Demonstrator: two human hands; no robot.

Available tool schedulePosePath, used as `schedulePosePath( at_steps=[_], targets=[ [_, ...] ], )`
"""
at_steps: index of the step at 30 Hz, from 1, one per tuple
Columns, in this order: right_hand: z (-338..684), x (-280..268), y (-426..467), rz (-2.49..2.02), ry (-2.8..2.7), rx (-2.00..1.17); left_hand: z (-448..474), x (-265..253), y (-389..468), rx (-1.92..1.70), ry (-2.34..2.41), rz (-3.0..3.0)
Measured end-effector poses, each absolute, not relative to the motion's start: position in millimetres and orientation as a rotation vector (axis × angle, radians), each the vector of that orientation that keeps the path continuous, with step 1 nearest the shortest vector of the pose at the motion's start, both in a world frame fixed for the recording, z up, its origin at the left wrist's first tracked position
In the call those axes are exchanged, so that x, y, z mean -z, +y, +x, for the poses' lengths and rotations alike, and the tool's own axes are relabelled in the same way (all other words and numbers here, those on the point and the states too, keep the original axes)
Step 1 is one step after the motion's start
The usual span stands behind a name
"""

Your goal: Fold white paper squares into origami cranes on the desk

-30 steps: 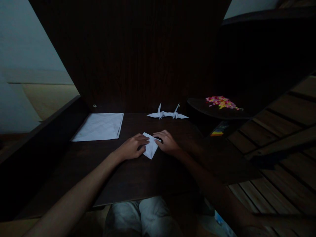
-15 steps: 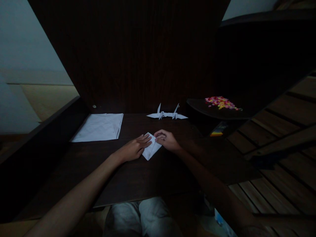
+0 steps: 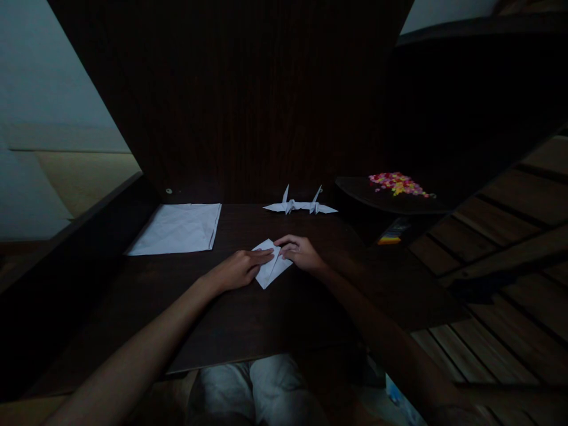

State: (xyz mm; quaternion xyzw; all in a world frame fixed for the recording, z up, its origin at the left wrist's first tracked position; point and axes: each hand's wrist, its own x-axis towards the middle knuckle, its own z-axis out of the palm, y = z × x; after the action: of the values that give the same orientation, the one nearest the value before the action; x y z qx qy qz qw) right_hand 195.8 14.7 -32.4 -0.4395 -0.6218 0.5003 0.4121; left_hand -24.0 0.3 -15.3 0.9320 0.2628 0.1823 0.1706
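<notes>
A folded white sheet of paper (image 3: 268, 275), shaped like a diamond with a crease down its middle, lies on the dark desk in front of me. My left hand (image 3: 243, 267) rests on its left side, fingers stretched out flat across the paper. At its upper right, my right hand (image 3: 300, 253) has bent fingers closed on the paper's edge; the exact grip is partly hidden. Behind the hands, two joined white paper cranes (image 3: 302, 207) stand near the back panel.
A stack of white paper sheets (image 3: 177, 228) lies to the left. On the raised corner shelf (image 3: 355, 192) at right is a heap of small pink, red and yellow pieces (image 3: 399, 184). A low side wall (image 3: 89, 236) bounds the desk's left.
My left fingers have drawn closer together on the paper. The right index finger reaches slightly further left along its upper edge, and the paper has turned a little.
</notes>
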Motion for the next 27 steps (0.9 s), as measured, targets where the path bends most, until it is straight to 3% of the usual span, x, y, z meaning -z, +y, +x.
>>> schedulePosePath(
  at_steps=[12, 21, 27],
  targets=[
    [191, 19, 2, -1.064, -1.909, -0.623, -15, 9, -10, -0.686, 0.864, 2.480],
    [191, 15, -1, -1.046, -1.863, -0.535, -18, 5, -8, -0.642, 1.000, 2.363],
    [191, 18, 4, -1.088, -1.672, -0.639, -23, 1, -2, -0.812, 1.101, 2.068]
  ],
)
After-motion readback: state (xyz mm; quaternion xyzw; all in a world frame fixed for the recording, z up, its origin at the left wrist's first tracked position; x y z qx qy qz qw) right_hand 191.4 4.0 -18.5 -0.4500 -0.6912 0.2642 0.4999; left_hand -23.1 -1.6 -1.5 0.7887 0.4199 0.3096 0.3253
